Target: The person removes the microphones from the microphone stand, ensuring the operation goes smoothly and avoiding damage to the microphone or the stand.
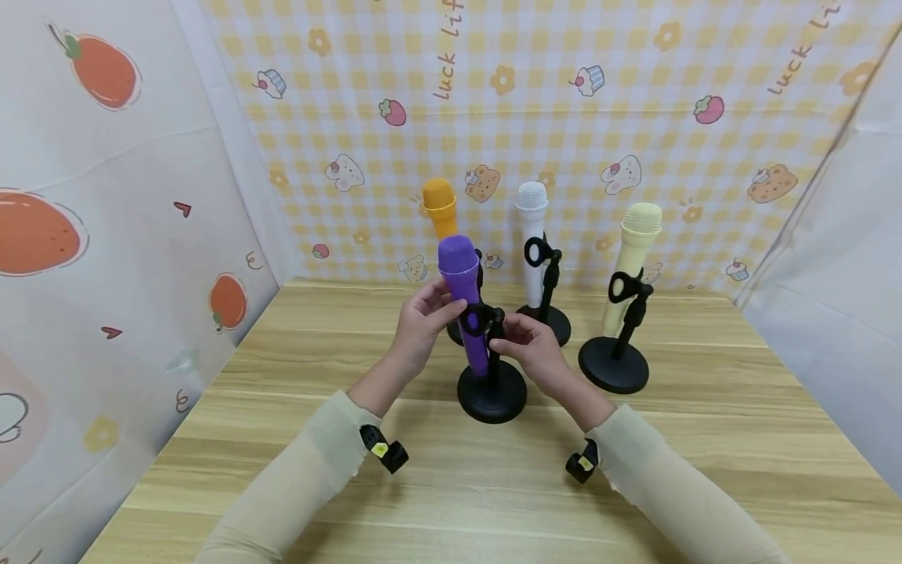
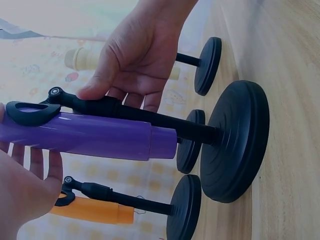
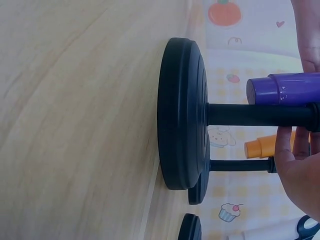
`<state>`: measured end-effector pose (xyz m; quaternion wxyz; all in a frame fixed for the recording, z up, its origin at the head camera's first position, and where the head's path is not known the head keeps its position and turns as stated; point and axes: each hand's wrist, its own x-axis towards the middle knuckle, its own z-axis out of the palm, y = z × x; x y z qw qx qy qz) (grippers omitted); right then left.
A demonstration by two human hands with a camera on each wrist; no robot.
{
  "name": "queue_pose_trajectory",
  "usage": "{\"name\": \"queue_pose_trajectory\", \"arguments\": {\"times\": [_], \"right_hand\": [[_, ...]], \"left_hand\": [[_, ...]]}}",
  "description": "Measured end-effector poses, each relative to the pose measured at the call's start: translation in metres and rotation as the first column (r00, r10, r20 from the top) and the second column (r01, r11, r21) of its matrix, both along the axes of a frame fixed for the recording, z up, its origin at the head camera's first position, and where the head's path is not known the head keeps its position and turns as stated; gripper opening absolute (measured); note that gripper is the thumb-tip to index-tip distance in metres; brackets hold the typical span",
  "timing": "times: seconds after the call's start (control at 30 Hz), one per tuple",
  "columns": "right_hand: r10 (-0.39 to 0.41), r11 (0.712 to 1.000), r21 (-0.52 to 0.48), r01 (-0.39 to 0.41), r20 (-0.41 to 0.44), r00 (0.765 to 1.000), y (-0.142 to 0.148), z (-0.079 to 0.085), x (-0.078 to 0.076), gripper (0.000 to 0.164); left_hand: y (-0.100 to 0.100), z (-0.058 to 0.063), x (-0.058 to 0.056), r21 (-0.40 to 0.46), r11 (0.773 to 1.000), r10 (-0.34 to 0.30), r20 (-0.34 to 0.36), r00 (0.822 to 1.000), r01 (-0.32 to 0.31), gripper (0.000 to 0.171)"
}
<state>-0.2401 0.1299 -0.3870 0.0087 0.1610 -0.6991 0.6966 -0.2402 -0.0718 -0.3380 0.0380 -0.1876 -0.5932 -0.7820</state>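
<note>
A purple microphone (image 1: 458,262) leans in the clip of a black desk stand (image 1: 492,401), its lower end hanging just above the round base. My left hand (image 1: 417,325) holds the microphone's body from the left, thumb in front near the clip. On the other side, my right hand (image 1: 539,352) pinches the stand's upright post between thumb and fingers. In the left wrist view the purple barrel (image 2: 115,135) runs alongside the post, its tail end apart from the base. The right wrist view shows the stand's base (image 3: 180,115) on the wooden table.
Behind stand an orange microphone (image 1: 440,205), partly hidden, and a white microphone (image 1: 532,219), each with a black stand. To the right is a pale yellow microphone (image 1: 637,235) in its stand (image 1: 613,364). A patterned cloth (image 1: 550,117) hangs along the table's back edge.
</note>
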Motion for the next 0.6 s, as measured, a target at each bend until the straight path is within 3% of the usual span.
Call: {"name": "queue_pose_trajectory", "arguments": {"times": [0.33,0.6], "right_hand": [[-0.021,1.0,-0.02,0.02,-0.031,0.999,-0.002,0.0,0.002,0.028],[-0.023,0.999,-0.042,0.023,-0.02,1.0,-0.003,-0.004,0.003,0.03]], "left_hand": [[0.003,0.004,0.002,0.042,0.999,0.021,0.016,1.0,-0.022,0.039],[0.009,0.01,0.006,0.008,0.993,0.119,0.068,0.991,-0.12,0.035]]}}
